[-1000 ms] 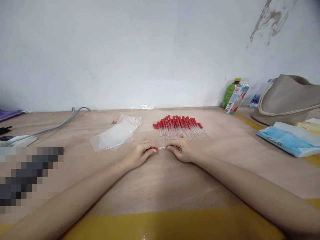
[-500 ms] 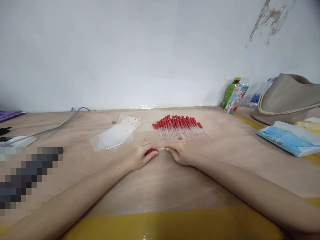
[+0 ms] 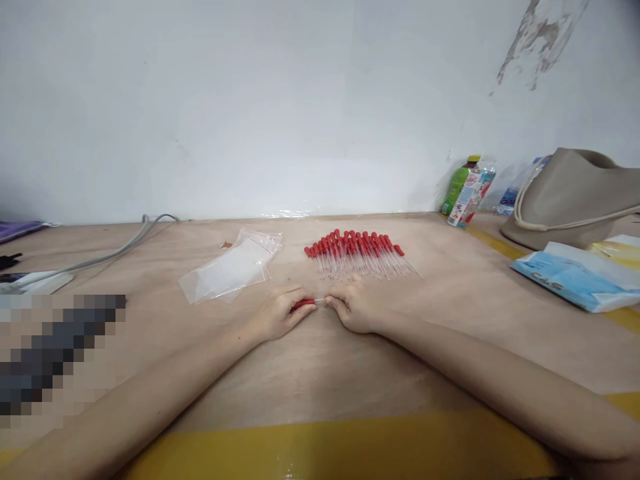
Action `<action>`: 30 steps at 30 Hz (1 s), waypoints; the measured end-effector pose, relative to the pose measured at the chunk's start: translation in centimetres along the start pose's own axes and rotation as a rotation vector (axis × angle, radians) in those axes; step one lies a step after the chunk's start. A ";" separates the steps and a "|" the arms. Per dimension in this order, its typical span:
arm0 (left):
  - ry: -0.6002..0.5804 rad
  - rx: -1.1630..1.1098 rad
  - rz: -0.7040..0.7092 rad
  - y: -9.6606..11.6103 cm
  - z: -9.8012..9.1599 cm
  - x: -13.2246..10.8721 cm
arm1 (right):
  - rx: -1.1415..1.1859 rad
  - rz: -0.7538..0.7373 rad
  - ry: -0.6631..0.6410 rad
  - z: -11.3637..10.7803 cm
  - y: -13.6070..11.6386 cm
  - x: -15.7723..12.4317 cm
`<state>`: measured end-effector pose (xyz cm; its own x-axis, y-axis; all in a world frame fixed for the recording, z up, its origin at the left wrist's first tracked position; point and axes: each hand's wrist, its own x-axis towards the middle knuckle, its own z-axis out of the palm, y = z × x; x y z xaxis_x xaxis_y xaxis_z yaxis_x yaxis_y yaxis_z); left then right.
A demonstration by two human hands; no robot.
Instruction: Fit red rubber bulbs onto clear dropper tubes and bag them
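Note:
Near the middle of the table, my left hand (image 3: 286, 313) is closed around a red rubber bulb (image 3: 304, 303). From the bulb a thin clear tube (image 3: 320, 301) points right, and its other end is pinched by the thumb and fingers of my right hand (image 3: 353, 307). Just beyond my right hand lies a fanned pile of droppers with red bulbs (image 3: 353, 243) and clear tubes facing me. Behind my left hand, clear plastic bags (image 3: 233, 267) lie overlapping on the table.
A grey cable (image 3: 123, 250) runs along the left. Drink bottles (image 3: 467, 190) lean at the wall on the right, beside a grey-brown bag (image 3: 565, 193) and a blue and white packet (image 3: 575, 277). Yellow tape (image 3: 320, 450) crosses the near table.
My right hand has moved slightly left, closer to my left hand, and less of the clear tube shows between them. Its raised finger has come down.

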<state>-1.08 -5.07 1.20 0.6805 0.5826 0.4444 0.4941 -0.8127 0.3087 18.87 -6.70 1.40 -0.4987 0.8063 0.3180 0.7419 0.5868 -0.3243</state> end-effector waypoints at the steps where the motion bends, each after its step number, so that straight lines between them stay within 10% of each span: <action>1: -0.005 -0.005 -0.004 0.0 0.0 0.1 | 0.018 0.009 -0.008 0.0 0.0 0.1; 6: 0.002 -0.242 -0.165 -0.9 0.1 0.8 | 0.102 0.081 0.042 0.4 -0.1 0.4; 15: 0.420 -0.982 -0.552 -2.5 0.6 2.6 | 0.090 -0.043 0.203 0.9 -0.7 0.2; 18: 0.543 -0.838 -0.700 -4.0 1.1 3.7 | 0.017 -0.042 0.254 0.8 -0.2 -0.1; 30: 0.332 -0.237 -0.730 -10.5 2.5 9.0 | -0.325 0.350 0.419 0.0 5.3 0.4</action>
<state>1.21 8.74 -0.10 0.0206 0.9607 0.2770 0.5971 -0.2340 0.7673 22.58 -3.26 -0.19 -0.0332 0.8104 0.5849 0.9602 0.1883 -0.2064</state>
